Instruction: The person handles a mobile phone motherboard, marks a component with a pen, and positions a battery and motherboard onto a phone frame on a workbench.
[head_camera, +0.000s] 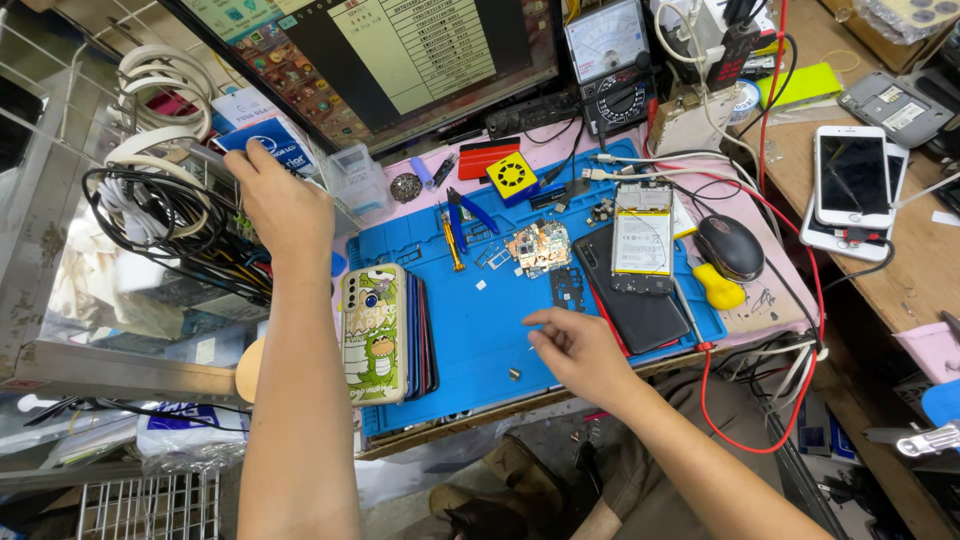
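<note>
Head view: right hand (580, 350) hovers beside small screw (514, 374) on blue mat (480, 330).

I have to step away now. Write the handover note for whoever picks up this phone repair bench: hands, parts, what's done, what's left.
Left hand: reaching up-left to the clear plastic box beside the cable bundle; whether it grips anything cannot be told.
Right hand: open, fingers spread just above the blue work mat, holding nothing.
Parts: opened phone with battery exposed, on the dark back cover; circuit board and tweezers mid-mat; stack of phone cases at left.
Done: phone opened, board out.
Left: the phone remains unassembled.
</note>
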